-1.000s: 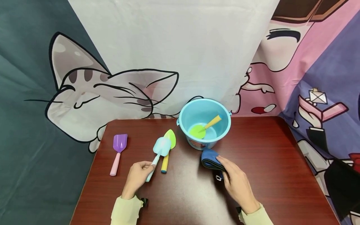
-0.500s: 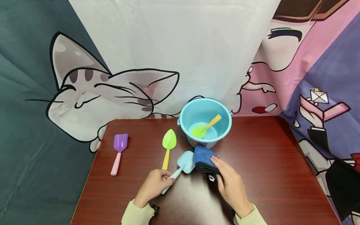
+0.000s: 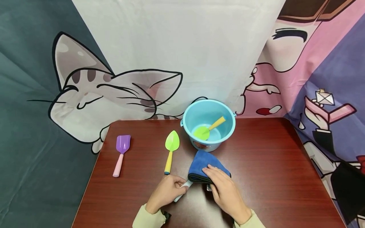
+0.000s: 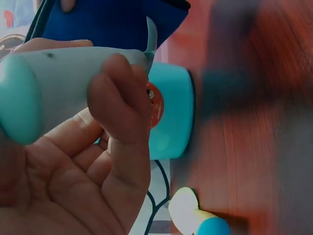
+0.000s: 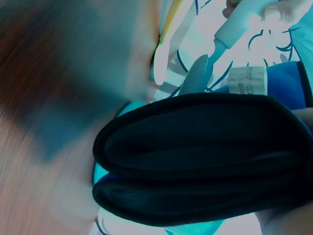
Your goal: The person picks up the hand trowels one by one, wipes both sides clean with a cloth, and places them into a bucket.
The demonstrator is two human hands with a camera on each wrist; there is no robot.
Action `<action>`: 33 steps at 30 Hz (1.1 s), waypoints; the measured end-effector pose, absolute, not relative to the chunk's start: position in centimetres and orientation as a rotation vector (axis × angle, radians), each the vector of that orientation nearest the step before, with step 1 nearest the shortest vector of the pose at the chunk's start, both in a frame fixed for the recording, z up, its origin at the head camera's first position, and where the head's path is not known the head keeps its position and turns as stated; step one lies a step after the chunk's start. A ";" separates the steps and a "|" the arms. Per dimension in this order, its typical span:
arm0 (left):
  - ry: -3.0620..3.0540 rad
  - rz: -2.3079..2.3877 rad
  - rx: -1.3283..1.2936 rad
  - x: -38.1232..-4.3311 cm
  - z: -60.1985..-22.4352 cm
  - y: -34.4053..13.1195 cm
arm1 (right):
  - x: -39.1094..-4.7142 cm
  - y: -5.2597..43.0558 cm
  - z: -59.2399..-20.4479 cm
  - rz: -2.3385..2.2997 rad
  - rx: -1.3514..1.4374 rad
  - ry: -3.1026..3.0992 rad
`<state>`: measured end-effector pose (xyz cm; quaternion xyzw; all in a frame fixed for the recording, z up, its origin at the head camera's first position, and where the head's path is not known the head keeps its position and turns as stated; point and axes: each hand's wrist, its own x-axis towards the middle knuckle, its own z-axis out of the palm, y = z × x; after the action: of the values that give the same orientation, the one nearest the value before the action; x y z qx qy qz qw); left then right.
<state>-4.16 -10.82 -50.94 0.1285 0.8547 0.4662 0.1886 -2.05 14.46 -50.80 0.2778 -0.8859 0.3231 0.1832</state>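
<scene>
My left hand (image 3: 166,193) pinches the handle of a light blue toy trowel (image 4: 63,73) between thumb and fingers. In the head view the folded cloth hides the trowel's blade. My right hand (image 3: 225,190) grips that blue cloth (image 3: 203,163), folded with black edging and a white tag, fingers on top. Seen from the right wrist, the trowel's blade (image 5: 195,76) stands beyond the cloth's folds, overlapped by them. Just beyond both hands is a light blue bucket (image 3: 188,126).
A small green trowel (image 3: 201,133) with a yellow handle lies inside the bucket. Left of the bucket a second green trowel (image 3: 172,141) rests on the brown table (image 3: 271,164). Farther left lies a purple shovel (image 3: 123,144) with a pink handle. A printed cloth backdrop (image 3: 216,47) hangs behind.
The left hand has carried the light blue trowel rightward from over the green trowel to the cloth. My right hand has shifted left with the cloth, which now covers the trowel's blade.
</scene>
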 end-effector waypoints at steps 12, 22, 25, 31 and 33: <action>2.360 1.378 0.433 -4.1 -50.8 -10.9 | -2.1 13.8 -51.4 0.746 0.935 -2.690; 2.348 1.396 0.408 -4.0 -50.9 -11.3 | -2.1 14.0 -52.2 0.727 0.848 -2.674; 2.344 1.403 0.395 -3.8 -50.9 -11.3 | -2.3 14.2 -52.5 0.731 0.811 -2.661; 2.311 1.437 0.388 -3.4 -51.1 -11.6 | -2.9 15.0 -52.9 0.743 0.747 -2.598; 2.305 1.447 0.392 -3.4 -51.1 -11.7 | -3.1 15.5 -52.8 0.744 0.715 -2.591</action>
<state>-3.37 -11.70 -51.13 0.1397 0.8223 0.5161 0.1948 -3.09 15.46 -52.78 0.2525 -0.9146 0.2626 0.1756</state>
